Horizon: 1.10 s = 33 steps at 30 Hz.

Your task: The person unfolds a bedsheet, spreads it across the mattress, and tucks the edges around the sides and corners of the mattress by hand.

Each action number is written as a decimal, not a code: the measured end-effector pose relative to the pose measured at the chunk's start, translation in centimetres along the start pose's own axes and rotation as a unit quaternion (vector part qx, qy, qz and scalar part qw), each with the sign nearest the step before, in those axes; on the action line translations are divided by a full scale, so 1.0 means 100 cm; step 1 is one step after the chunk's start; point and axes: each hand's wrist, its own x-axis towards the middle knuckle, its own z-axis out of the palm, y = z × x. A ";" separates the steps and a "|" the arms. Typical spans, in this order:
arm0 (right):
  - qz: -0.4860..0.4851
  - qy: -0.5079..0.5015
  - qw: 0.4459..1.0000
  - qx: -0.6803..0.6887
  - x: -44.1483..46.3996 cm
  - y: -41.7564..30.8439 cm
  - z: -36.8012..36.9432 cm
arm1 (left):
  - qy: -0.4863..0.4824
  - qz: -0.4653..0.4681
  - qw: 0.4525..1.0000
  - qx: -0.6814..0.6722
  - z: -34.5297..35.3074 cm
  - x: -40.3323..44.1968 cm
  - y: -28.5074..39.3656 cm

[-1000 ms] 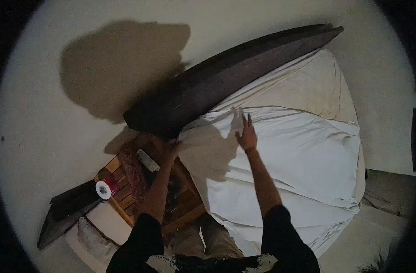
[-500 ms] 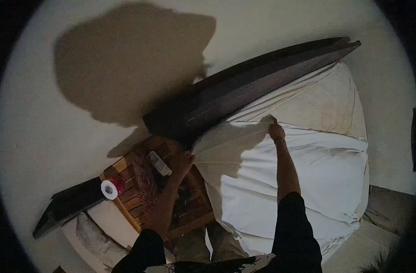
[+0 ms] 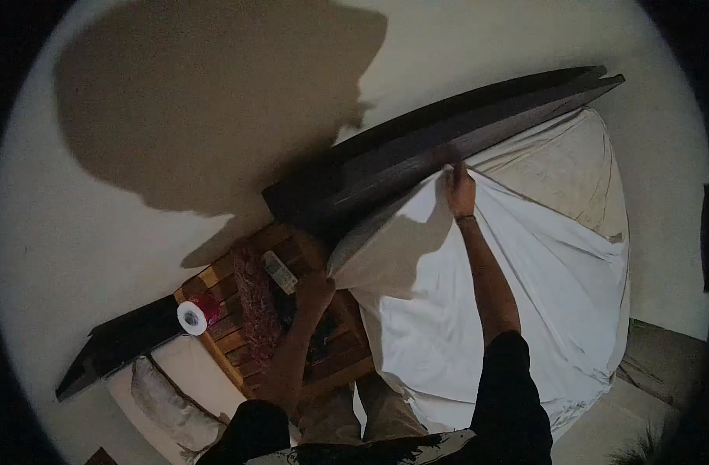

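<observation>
A white bed sheet (image 3: 440, 310) covers part of the mattress (image 3: 567, 174), whose beige surface shows at the far right corner. My right hand (image 3: 461, 192) is closed on the sheet's far edge and lifts it near the headboard, so folds fan out from the grip. At the sheet's left corner, beside the wooden table, my left hand (image 3: 316, 291) is closed on the fabric; its fingers are partly in shadow. My shadow falls over the left part of the sheet.
A dark wooden headboard (image 3: 416, 147) runs along the wall. The slatted wooden table (image 3: 343, 364) at left bears a remote control (image 3: 279, 271), a reddish shaggy bundle (image 3: 254, 306) and a red-and-white spool (image 3: 192, 317). Beyond it lies a grey pillow (image 3: 168, 403).
My right hand has moved up toward the headboard, pulling the sheet's edge with it and raising it into a peak. My left hand has shifted slightly down, staying at the corner.
</observation>
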 end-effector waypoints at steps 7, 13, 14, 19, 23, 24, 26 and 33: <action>0.045 -0.001 0.997 0.060 -0.024 -0.036 0.034 | -0.051 -0.078 0.996 0.018 -0.037 -0.008 0.007; 0.068 -0.134 0.982 0.116 -0.044 -0.024 0.040 | 0.010 -0.070 0.994 -0.086 0.034 0.063 0.019; 0.058 -0.149 0.978 0.131 -0.047 -0.017 0.044 | 0.002 -0.064 0.991 -0.113 0.053 0.072 0.019; 0.036 -0.195 0.973 0.122 -0.057 -0.022 0.034 | 0.139 -0.025 0.982 -0.129 0.095 0.088 0.012; -0.012 -0.271 0.956 -0.113 -0.070 0.008 0.046 | 0.119 -0.157 0.929 -0.314 0.137 0.105 -0.009; -0.048 -0.269 0.946 -0.173 -0.078 0.021 0.057 | 0.142 -0.159 0.920 -0.328 0.144 0.106 -0.011; -0.073 -0.269 0.930 -0.239 -0.084 0.029 0.066 | 0.204 -0.094 0.944 -0.242 0.129 0.099 0.003; -0.032 -0.224 0.947 -0.226 -0.084 0.018 0.089 | 0.062 -0.138 0.973 -0.172 0.067 0.088 0.043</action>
